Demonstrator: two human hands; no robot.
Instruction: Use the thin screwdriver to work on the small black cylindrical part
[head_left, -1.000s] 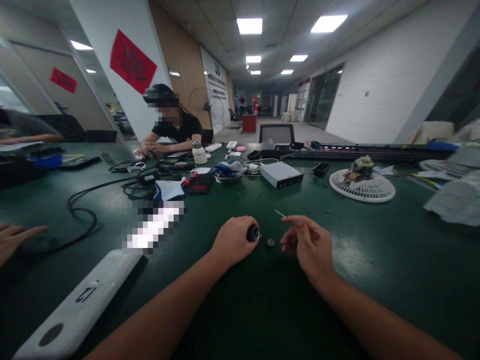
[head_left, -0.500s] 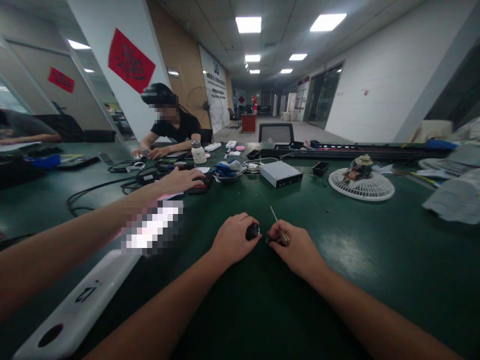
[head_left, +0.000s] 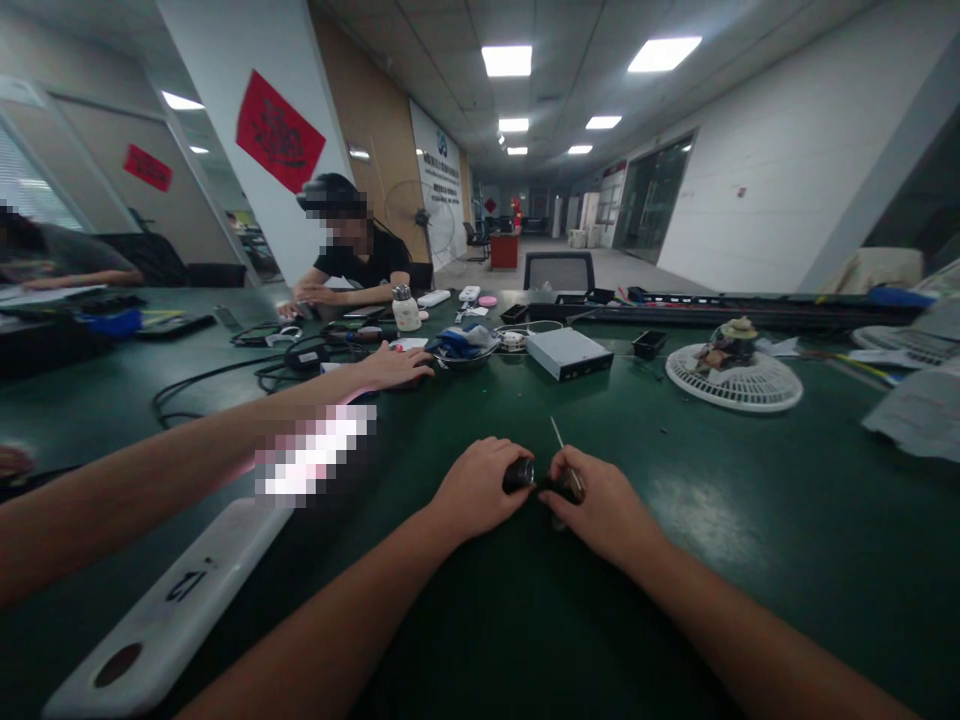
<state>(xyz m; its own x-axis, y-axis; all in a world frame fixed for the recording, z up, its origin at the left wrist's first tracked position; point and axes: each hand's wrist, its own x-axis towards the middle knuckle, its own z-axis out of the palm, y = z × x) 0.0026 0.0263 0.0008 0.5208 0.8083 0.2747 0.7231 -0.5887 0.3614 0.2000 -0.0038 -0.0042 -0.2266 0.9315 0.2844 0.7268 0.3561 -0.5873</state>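
Observation:
My left hand (head_left: 480, 490) is closed around a short black cylinder (head_left: 517, 474) with a shiny rim, its open end facing right. Just to the right, my right hand (head_left: 604, 500) grips a screwdriver (head_left: 557, 434) between thumb and fingers, the thin metal shaft pointing up and away from me. Most of the screwdriver's handle is hidden by the fingers. A small dark piece shows by the right fingertips, too blurred to name. Both hands are low over the green table (head_left: 480, 640), a small gap between them.
From the left reaches another person's arm, its hand (head_left: 397, 368) over items beyond mine. Below that arm lies a long white device (head_left: 169, 610) marked 12. Farther back are a grey metal drive box (head_left: 568, 355), a white fan grille (head_left: 735, 378), a bottle (head_left: 406, 310), cables and a seated person (head_left: 367, 255).
The view has shifted slightly. The other person's hand has slid to the right over the items there. My hands keep hold of the black cylinder and the screwdriver, moving only a little.

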